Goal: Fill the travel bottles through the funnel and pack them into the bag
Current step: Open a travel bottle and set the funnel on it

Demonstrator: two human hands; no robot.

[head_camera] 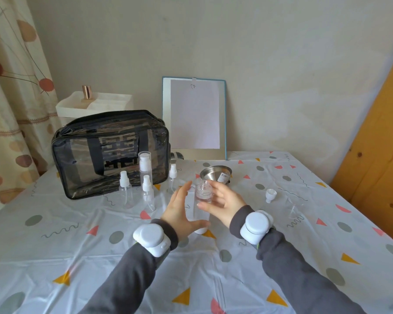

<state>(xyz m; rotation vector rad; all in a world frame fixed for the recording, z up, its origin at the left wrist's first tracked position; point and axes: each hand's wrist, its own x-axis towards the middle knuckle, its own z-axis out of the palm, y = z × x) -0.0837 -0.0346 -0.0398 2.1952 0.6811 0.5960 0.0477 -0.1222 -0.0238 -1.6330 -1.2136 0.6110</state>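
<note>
Clear bottle [204, 193] blurred; partly hidden by right hand [224, 203].

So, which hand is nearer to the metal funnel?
Right. The right hand has its fingers just in front of the metal funnel; the left hand sits further left and nearer the camera, across the clear bottle.

Figure: patterned cloth [77, 257] covering the worktop; paper-fronted board [194, 116] leaning against the wall; white box [104, 103]; curtain [9, 98] at left.
</note>
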